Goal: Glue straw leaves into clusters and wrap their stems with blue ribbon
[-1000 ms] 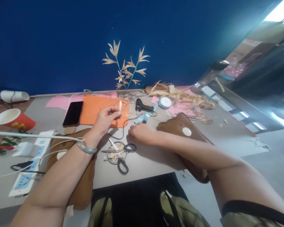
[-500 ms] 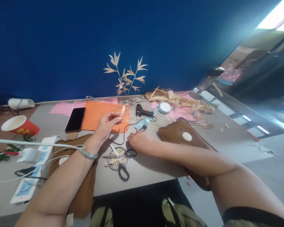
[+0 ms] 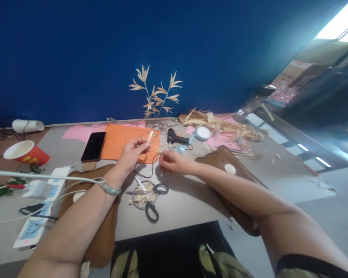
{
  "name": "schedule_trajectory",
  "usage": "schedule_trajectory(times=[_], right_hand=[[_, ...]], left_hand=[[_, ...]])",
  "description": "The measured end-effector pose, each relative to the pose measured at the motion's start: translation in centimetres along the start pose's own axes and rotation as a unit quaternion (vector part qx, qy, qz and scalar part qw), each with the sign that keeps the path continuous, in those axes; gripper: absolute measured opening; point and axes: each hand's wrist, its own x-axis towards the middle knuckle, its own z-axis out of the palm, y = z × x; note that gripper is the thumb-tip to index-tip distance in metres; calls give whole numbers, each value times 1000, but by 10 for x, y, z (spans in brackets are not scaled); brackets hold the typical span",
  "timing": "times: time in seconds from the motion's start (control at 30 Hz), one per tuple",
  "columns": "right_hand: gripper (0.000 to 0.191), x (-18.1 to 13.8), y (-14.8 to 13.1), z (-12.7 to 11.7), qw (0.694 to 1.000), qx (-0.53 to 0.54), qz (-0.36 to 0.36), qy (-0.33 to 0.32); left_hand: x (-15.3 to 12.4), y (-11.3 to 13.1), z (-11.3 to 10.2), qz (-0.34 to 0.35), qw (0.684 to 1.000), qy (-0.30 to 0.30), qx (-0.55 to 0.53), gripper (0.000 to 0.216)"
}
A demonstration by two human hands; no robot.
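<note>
My left hand [image 3: 133,152] pinches a pale, pointed strip of dried husk [image 3: 150,136] upright over an orange sheet [image 3: 113,148]. Beside it on the right, my right hand [image 3: 175,162] is closed, fingers curled; whatever is in it is too small or hidden to make out. Just beyond that hand lie a black glue gun [image 3: 178,138] and a light-blue ribbon roll [image 3: 202,133], with its loose end partly behind the hand. Nearer me, open scissors [image 3: 146,195] rest across a round dish of husk scraps [image 3: 139,200].
Husk flowers on stems [image 3: 159,92] stand at the blue wall. Dried husks [image 3: 220,125] lie back right. On the left are a phone [image 3: 93,146], a red paper cup [image 3: 27,153], a power strip [image 3: 43,216] and hanging cables. Brown cushions [image 3: 100,231] lie under both forearms.
My right hand has lifted slightly and its fingers have turned towards my left hand, covering part of the ribbon. My left hand keeps its pinch on the husk strip.
</note>
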Motion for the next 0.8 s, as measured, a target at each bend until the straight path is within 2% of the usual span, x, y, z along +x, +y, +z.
schedule_trajectory(times=[0.1,0.2,0.3,0.47,0.8], right_hand=[[7,6,-5,-3,982,185,25,24],[8,12,-10,-2,963,255,23,85],[7,18,-15,0,947,287,-5,142],[6,23,-22,6,937,292,-23,192],[22,29,-10,17,925,326,-35,190]], left_hand=[[0,-2,0,-1,1000,-17,3,35],[-1,-2,2,-2,1000,-28,5,34],[-4,0,3,-9,999,-29,13,32],[-8,1,4,0,999,-40,13,26],[-6,-7,6,-32,999,-26,-31,20]])
